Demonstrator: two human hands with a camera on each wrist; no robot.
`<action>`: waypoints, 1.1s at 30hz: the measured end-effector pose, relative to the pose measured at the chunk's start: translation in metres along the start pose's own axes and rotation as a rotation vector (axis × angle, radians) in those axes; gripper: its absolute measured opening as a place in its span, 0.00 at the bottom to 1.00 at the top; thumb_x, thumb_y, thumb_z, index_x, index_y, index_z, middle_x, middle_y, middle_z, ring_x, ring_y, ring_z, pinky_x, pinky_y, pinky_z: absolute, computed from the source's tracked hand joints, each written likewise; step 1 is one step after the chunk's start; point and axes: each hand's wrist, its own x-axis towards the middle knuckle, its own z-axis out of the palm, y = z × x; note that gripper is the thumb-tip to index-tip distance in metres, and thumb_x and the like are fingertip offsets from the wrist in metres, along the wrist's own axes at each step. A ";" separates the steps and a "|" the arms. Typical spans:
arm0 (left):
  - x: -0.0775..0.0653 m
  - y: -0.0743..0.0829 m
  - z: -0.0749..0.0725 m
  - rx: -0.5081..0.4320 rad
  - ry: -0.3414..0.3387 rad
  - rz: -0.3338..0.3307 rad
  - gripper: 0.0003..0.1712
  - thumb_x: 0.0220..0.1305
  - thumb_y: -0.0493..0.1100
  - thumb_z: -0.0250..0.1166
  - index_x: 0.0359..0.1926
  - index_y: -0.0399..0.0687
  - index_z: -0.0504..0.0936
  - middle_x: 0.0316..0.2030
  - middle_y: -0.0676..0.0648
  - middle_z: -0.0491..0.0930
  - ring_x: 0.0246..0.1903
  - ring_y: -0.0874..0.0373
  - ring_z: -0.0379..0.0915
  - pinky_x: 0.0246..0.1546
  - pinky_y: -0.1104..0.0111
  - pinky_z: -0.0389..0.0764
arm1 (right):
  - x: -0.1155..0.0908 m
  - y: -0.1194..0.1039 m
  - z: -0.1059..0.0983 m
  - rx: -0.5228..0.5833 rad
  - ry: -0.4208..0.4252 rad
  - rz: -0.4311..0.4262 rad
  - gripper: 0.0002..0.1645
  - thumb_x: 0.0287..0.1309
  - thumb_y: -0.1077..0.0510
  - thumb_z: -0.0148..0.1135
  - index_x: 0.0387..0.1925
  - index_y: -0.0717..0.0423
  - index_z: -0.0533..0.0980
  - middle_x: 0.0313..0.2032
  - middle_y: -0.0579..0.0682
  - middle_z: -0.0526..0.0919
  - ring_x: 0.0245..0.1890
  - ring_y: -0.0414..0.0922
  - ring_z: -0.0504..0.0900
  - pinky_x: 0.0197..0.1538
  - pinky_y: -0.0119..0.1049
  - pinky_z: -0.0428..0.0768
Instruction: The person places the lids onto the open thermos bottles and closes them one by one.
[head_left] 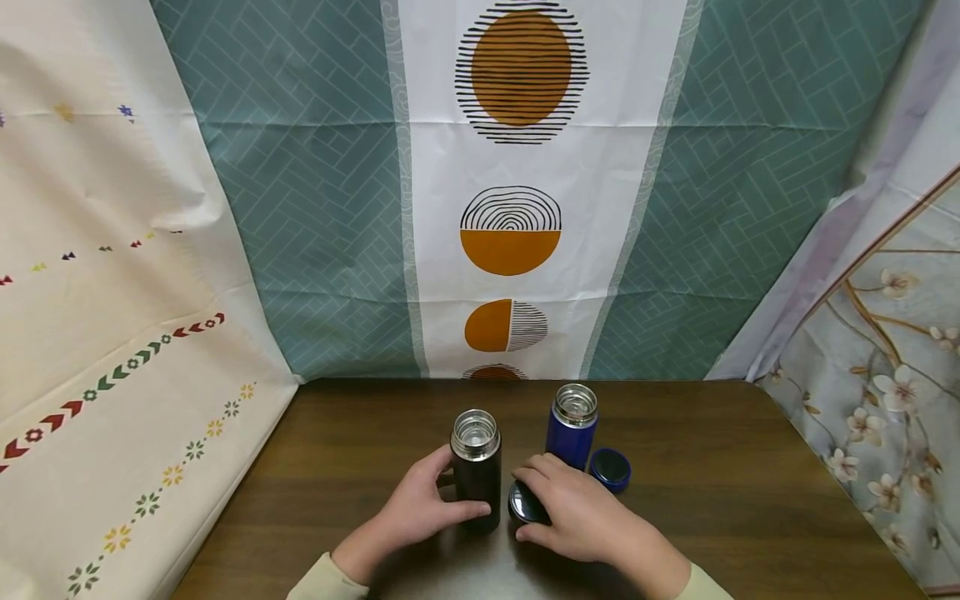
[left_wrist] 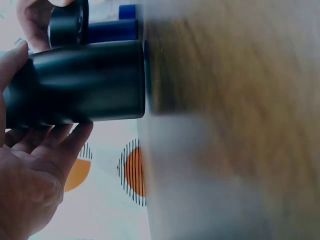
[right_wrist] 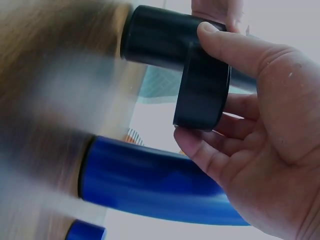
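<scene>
My left hand [head_left: 418, 507] grips a black vacuum flask [head_left: 477, 483] that stands upright with its steel mouth uncovered. Thumb and fingers wrap its sides, as the left wrist view also shows. Just right of it, my right hand [head_left: 576, 510] holds a round black lid [head_left: 527, 503] by its edges. In the right wrist view this lid [right_wrist: 202, 90] is raised off the table, between thumb and fingertips. A blue flask [head_left: 570, 442] stands behind my right hand, its steel mouth uncovered too and its lower part hidden by that hand.
Beside the blue flask, on its right, lies a blue lid with a dark top [head_left: 611, 468]. Everything stands on a dark brown wooden table [head_left: 360, 442]. Patterned cloths hang behind the table [head_left: 510, 167] and along its left [head_left: 112, 292] and right sides [head_left: 877, 392].
</scene>
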 end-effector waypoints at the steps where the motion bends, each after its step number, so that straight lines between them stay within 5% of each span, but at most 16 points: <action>1: 0.000 0.000 0.001 0.004 -0.008 0.003 0.40 0.57 0.56 0.89 0.67 0.61 0.81 0.60 0.59 0.86 0.60 0.55 0.83 0.61 0.49 0.86 | -0.002 0.000 -0.001 -0.002 0.000 0.003 0.41 0.62 0.40 0.83 0.68 0.57 0.80 0.59 0.48 0.83 0.58 0.44 0.81 0.60 0.47 0.86; 15: 0.000 0.011 0.017 -0.008 -0.089 0.030 0.42 0.58 0.58 0.88 0.71 0.63 0.80 0.62 0.59 0.85 0.62 0.58 0.82 0.62 0.55 0.86 | -0.025 0.008 -0.025 0.031 0.025 0.002 0.39 0.64 0.40 0.83 0.68 0.54 0.81 0.61 0.44 0.82 0.60 0.41 0.80 0.60 0.46 0.86; 33: 0.005 0.015 0.031 -0.020 -0.114 0.090 0.43 0.57 0.55 0.89 0.71 0.63 0.80 0.62 0.58 0.85 0.61 0.59 0.82 0.61 0.56 0.86 | -0.039 0.009 -0.079 0.057 -0.003 0.003 0.42 0.69 0.30 0.75 0.70 0.53 0.80 0.64 0.41 0.81 0.62 0.41 0.81 0.61 0.46 0.87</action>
